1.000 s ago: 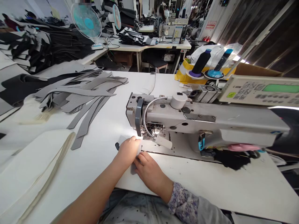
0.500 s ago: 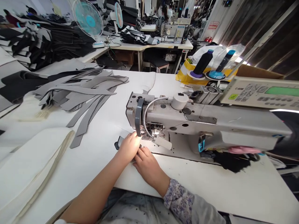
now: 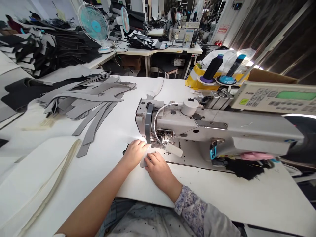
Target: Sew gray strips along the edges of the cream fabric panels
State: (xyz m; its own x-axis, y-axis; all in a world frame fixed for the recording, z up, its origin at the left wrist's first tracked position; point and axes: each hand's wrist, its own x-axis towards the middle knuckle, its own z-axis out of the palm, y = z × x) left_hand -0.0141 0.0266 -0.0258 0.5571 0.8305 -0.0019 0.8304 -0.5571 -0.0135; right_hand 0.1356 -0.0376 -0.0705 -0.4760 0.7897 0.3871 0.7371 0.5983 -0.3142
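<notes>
A grey-white sewing machine (image 3: 209, 126) stands on the white table (image 3: 118, 108). My left hand (image 3: 134, 153) rests just left of the needle area, fingers curled down on a small grey fabric piece (image 3: 144, 162). My right hand (image 3: 158, 168) lies beside it, fingers pressed flat on the same piece in front of the presser foot. The machine lamp lights this spot brightly, and most of the piece is hidden under my hands.
A heap of grey fabric strips (image 3: 86, 95) lies at the left. Two thread cones (image 3: 213, 67) and a control panel (image 3: 274, 98) stand behind the machine. A teal fan (image 3: 93, 24) and more sewing tables are at the back. Cream strips (image 3: 49, 191) lie near left.
Both hands have slid a little towards the needle with the grey piece; more of it lay behind my left hand before. The view has shifted slightly.
</notes>
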